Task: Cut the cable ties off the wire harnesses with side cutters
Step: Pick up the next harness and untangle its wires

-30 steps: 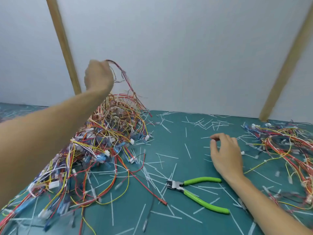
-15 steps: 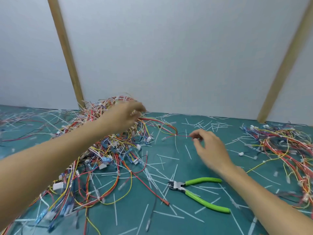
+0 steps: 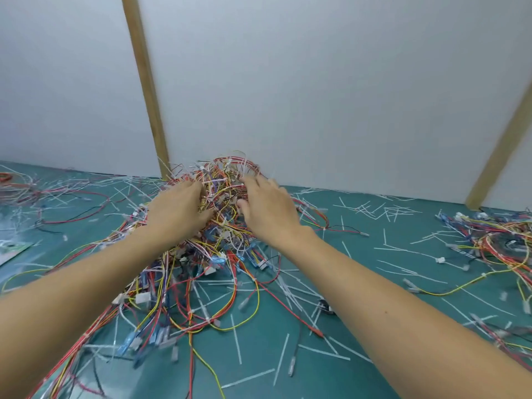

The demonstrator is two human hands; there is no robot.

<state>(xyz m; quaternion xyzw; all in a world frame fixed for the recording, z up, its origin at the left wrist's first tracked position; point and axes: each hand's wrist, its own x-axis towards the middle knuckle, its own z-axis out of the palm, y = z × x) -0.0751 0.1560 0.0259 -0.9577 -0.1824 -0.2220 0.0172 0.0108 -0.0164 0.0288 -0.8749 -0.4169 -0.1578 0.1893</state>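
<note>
White wall panels [image 3: 331,82] with two slanted wooden battens [image 3: 145,87] close off the far edge of a teal surface [image 3: 374,231], which is strewn with cut white cable tie strips [image 3: 380,210].

A big tangled heap of wire harnesses [image 3: 201,254], red, yellow, blue and white with small white connectors, lies left of the middle and reaches from the far edge of the surface towards the near left corner. A second, smaller pile of harnesses [image 3: 501,240] sits at the right edge, well apart from the first.

Both arms stretch forward into the top of the big heap near the far edge. The left hand [image 3: 175,211] lies on the wires with its fingers [image 3: 193,188] dug into the tangle; the tips are hidden among the strands, so I cannot tell whether they grip anything. The right hand [image 3: 267,211] rests just beside it, fingers [image 3: 256,181] fairly straight and spread over the wires, thumb apart; it appears to press or touch the heap, not clasp it.

Between the forearms, loose wires trail towards the near edge. A small dark object [image 3: 326,308] shows just beside the right forearm, mostly hidden; it could be the head of the side cutters, but I cannot say for sure. A pale flat card [image 3: 13,253] lies at the left edge.
</note>
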